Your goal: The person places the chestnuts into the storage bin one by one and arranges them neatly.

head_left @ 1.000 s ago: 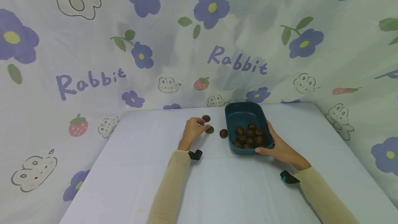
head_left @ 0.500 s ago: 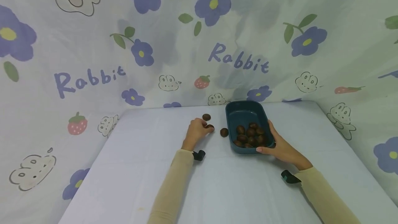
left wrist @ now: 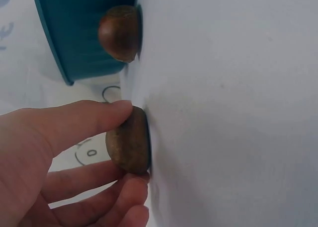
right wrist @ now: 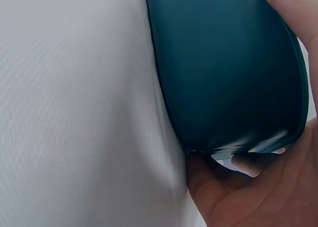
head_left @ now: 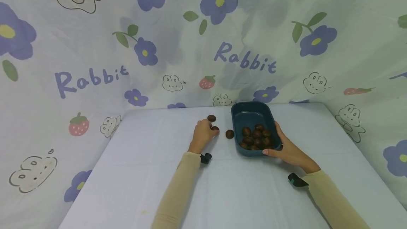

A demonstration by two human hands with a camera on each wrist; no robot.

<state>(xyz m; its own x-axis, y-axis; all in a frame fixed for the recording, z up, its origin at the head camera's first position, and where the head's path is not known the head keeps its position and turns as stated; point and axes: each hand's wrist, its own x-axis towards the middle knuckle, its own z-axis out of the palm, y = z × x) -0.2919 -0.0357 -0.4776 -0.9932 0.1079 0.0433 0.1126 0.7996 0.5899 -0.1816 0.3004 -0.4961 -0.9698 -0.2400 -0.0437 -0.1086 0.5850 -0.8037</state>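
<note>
My left hand (head_left: 201, 135) pinches a brown chestnut (left wrist: 129, 143) on the white tabletop, thumb on one side and fingertips on the other. In the left wrist view the nut still touches the cloth. A second chestnut (head_left: 211, 118) lies just behind that hand, and a third chestnut (head_left: 229, 134) sits beside the box's left wall. The dark teal rectangular box (head_left: 252, 116) stands to the right, with several chestnuts (head_left: 257, 134) gathered in its near half. My right hand (head_left: 292, 152) grips the box's near right corner, thumb at the front rim and fingers along the side.
White cloth covers the table (head_left: 133, 172). A printed curtain (head_left: 178, 52) with flowers and rabbits rises behind it and down both sides. Each wrist wears a small black camera, such as the left wrist camera (head_left: 206, 158).
My left hand has moved slightly right and closed its thumb and fingers round the middle chestnut. The right hand keeps its hold on the box. The head view has tilted slightly.
</note>
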